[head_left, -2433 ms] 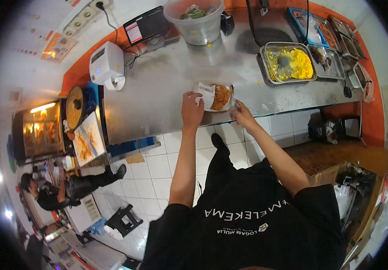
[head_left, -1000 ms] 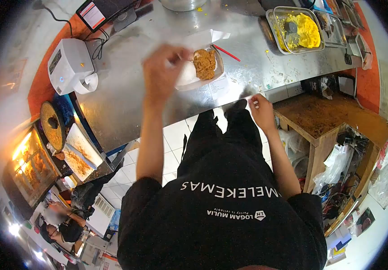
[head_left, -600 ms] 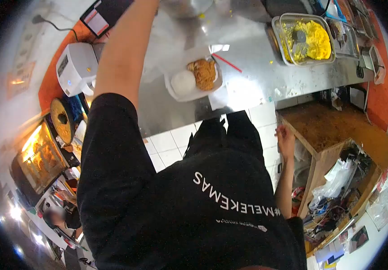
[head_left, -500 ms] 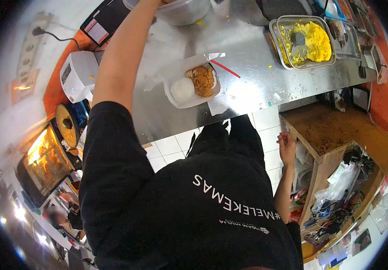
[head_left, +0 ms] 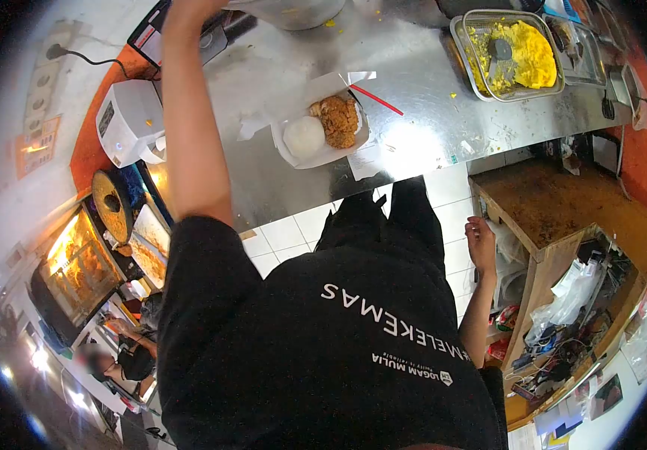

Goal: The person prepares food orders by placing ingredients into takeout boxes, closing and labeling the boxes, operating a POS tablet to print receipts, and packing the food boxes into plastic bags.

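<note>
The open white box (head_left: 328, 155) lies near the middle of the desk (head_left: 413, 60), a little above the centre of the frame, with its flap standing away on the upper side. In it a smooth, rounded white mound (head_left: 304, 138) fills the left part, and a browned piece (head_left: 338, 121) with a rough, craggy crust sits against it on the right. Just beside the upper right corner of the box a thin red stick (head_left: 377, 100) lies aslant, and a slip of paper (head_left: 364, 162) shows at the lower right corner; its print is too small to read, and strong glare whitens the desk next to it. The left hand (head_left: 194, 6) is at the upper left, well apart from the box and near the tub (head_left: 293, 13); the top edge cuts off part of both, so I cannot tell how wide its grip is or whether it holds anything. The right hand (head_left: 481, 238) hangs right of the body, off the desk, its grip loosely curled and partly open, with nothing visible in it. At the upper right, bright yellow crumbly food (head_left: 532, 60) lies in a clear container (head_left: 497, 97), a dark round shape hiding some of it. A person (head_left: 137, 363) at the lower left is small, partly hidden and hard to make out.
</note>
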Tool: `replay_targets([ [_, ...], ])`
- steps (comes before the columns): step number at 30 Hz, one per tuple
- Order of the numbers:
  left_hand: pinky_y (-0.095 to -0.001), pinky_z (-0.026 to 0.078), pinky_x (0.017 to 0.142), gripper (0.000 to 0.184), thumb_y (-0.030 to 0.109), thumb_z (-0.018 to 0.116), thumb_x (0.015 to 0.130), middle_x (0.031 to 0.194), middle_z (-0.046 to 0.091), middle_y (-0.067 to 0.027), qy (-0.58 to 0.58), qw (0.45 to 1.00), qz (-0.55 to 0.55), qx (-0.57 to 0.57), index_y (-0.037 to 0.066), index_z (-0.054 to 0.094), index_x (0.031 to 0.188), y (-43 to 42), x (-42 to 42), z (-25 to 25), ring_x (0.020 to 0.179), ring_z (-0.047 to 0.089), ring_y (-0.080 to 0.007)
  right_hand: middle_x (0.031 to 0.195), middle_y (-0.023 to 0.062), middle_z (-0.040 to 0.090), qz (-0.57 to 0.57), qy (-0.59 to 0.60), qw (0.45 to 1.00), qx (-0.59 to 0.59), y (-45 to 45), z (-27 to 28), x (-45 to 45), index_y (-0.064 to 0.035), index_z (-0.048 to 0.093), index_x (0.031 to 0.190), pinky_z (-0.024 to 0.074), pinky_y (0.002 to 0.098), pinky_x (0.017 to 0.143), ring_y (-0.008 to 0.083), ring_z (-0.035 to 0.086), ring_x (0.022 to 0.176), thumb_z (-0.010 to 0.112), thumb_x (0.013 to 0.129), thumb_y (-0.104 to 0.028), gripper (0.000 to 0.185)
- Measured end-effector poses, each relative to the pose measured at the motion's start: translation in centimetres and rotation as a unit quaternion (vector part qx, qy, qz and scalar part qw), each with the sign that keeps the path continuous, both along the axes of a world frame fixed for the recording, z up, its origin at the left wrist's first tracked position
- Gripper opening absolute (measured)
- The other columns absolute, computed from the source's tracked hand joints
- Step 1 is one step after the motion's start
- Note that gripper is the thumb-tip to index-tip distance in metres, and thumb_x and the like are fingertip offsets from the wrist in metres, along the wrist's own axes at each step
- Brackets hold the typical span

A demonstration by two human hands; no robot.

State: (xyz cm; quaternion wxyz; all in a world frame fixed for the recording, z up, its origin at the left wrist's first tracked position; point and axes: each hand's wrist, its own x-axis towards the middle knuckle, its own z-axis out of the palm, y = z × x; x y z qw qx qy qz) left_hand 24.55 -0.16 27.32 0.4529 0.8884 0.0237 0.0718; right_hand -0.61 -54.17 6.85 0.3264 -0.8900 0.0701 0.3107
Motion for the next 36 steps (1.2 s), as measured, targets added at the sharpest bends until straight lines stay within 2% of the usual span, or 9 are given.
replay_targets([
  [2,-0.0272,0.051,0.078,0.018,0.008,0.07,0.085,0.093,0.07,-0.0036,-0.03,0.992,0.05,0.111,0.004,0.068,0.102,-1.2,-7.1,0.3,0.084,0.064,-0.0131,0.098,0.0189,0.068,-0.007,0.005,1.0,0.002,-0.2,-0.1,-1.0,0.0016,0.061,0.11,0.0535,0.0362,0.073,0.0274,0.068,0.087,0.057,0.094,-0.012,0.022],
  [8,-0.0332,0.048,0.088,0.023,0.008,0.069,0.084,0.102,0.067,-0.007,0.111,0.984,-0.009,-0.141,0.005,0.065,0.106,-4.9,-19.5,-12.1,0.097,0.064,-0.0191,0.088,0.0119,0.067,0.014,-0.014,0.999,0.027,-0.1,-0.9,-1.2,0.0015,0.06,0.11,0.052,0.0297,0.069,0.0175,0.066,0.075,0.058,0.094,-0.01,0.019],
  [10,-0.0342,0.047,0.092,0.031,0.002,0.07,0.079,0.102,0.065,-0.0114,0.148,0.986,-0.016,0.08,0.003,0.063,0.109,-5.0,-21.5,-17.7,0.101,0.061,-0.0264,0.085,0.009,0.066,0.03,-0.014,0.998,0.058,-0.3,-1.7,-0.3,-0.0003,0.061,0.111,0.0504,0.0278,0.068,0.0143,0.063,0.072,0.058,0.094,-0.009,0.019],
  [22,-0.0454,0.041,0.098,0.027,0.016,0.061,0.09,0.112,0.06,-0.0222,0.06,0.909,0.164,0.379,-0.004,0.065,0.108,-7.9,-22.1,-18.2,0.111,0.052,-0.0393,0.09,0.0161,0.068,0.04,-0.117,0.986,0.112,-4.4,4.1,13.8,0.0001,0.064,0.103,0.0529,0.036,0.072,0.0251,0.066,0.077,0.06,0.091,-0.015,0.02],
  [28,-0.0438,0.045,0.072,0.019,0.015,0.069,0.087,0.082,0.061,-0.0175,0.088,0.934,0.277,0.207,-0.002,0.064,0.09,-15.7,-17.8,-14.0,0.078,0.057,-0.031,0.083,0.0146,0.067,-0.045,-0.225,0.953,0.197,-11.7,4.9,31.7,0.0007,0.064,0.098,0.0506,0.0344,0.069,0.0201,0.065,0.074,0.062,0.089,-0.013,0.017],
  [30,-0.0405,0.046,0.06,0.026,0.02,0.071,0.087,0.074,0.062,-0.0176,0.106,0.905,0.219,0.349,-0.005,0.063,0.091,-18.1,-16.9,-14.8,0.063,0.058,-0.031,0.081,0.0131,0.067,-0.033,-0.313,0.931,0.183,-14.0,3.0,41.9,0.0008,0.064,0.096,0.0501,0.0344,0.068,0.0188,0.064,0.073,0.063,0.086,-0.011,0.016],
  [33,-0.0337,0.049,0.062,0.025,0.012,0.067,0.089,0.079,0.066,-0.0146,0.097,0.977,0.078,0.175,-0.005,0.064,0.107,-25.2,-10.4,-15.6,0.065,0.062,-0.0244,0.082,0.0144,0.066,-0.023,-0.423,0.888,0.181,-14.0,-0.7,53.2,-0.0017,0.064,0.08,0.0499,0.0447,0.072,0.03,0.062,0.077,0.056,0.082,-0.015,0.016],
  [34,-0.0334,0.049,0.062,0.025,0.012,0.066,0.089,0.079,0.066,-0.0142,0.125,0.98,0.028,0.152,-0.005,0.064,0.108,-28.5,-7.4,-14.8,0.065,0.061,-0.024,0.078,0.0137,0.064,0.119,-0.59,0.795,0.078,-12.9,-12.1,58.8,-0.0046,0.064,0.078,0.047,0.0447,0.07,0.0304,0.059,0.072,0.056,0.081,-0.016,0.014],
  [36,-0.0329,0.049,0.063,0.024,0.011,0.065,0.09,0.081,0.066,-0.0135,0.155,0.976,-0.09,0.122,-0.005,0.064,0.108,-34.4,-2.6,-14.0,0.065,0.061,-0.0231,0.072,0.0137,0.061,-0.046,-0.494,0.825,0.272,-13.0,2.9,53.0,-0.006,0.057,0.077,0.0443,0.0423,0.063,0.0295,0.059,0.066,0.06,0.082,-0.017,0.012],
])
